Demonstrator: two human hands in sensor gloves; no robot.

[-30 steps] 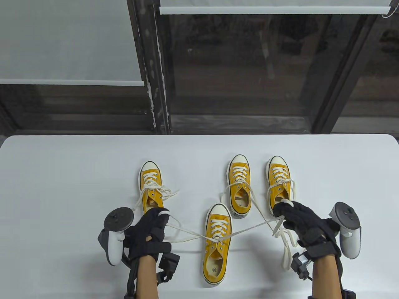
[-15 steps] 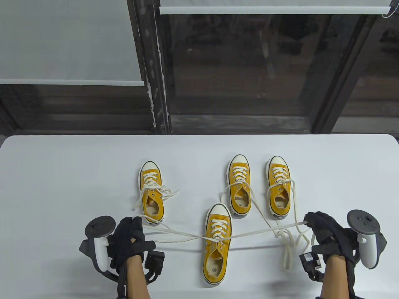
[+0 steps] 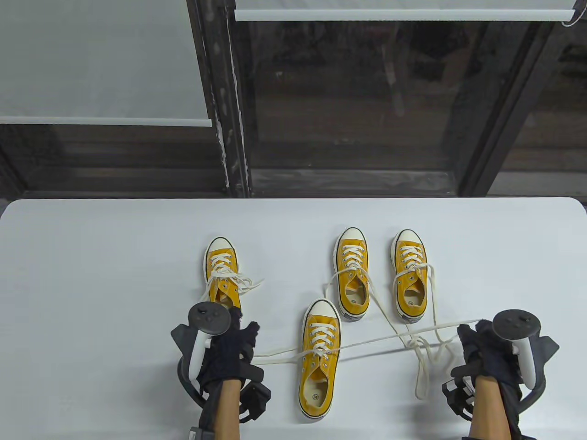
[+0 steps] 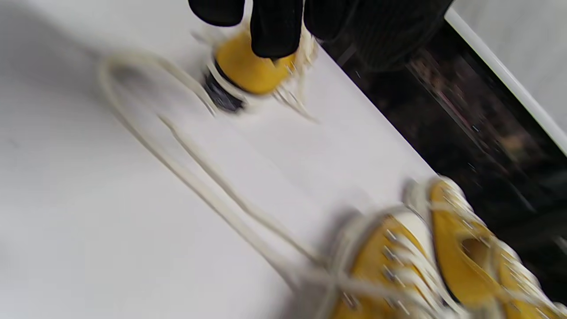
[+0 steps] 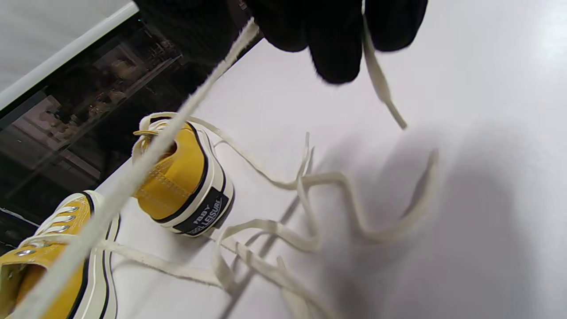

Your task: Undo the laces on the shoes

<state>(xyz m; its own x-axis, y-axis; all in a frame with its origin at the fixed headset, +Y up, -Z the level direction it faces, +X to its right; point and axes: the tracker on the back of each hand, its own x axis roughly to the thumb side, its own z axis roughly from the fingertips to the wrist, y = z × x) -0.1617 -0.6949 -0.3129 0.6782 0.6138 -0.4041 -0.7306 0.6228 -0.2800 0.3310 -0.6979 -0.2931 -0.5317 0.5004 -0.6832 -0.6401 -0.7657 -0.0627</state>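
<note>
Right wrist view, shoe (image 5: 177, 177) heel patch (image 5: 204, 215) reading "LEISURE"

Bare table (image 3: 91, 256) left, taut lace (image 3: 380, 340) and loose laces (image 3: 424, 362) between near shoe (image 3: 318, 360) and right hand (image 3: 486, 353)

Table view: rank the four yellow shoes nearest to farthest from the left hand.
From the left hand:
1. Far-left shoe, heel just beyond the fingers.
2. Front centre shoe, to its right.
3. Back centre shoe, farther right.
4. Rightmost shoe.

A white table (image 3: 91, 256) fills the lower frame. Four yellow shoes (image 3: 318, 357) and loose laces (image 3: 424, 362) lie on it.
</note>
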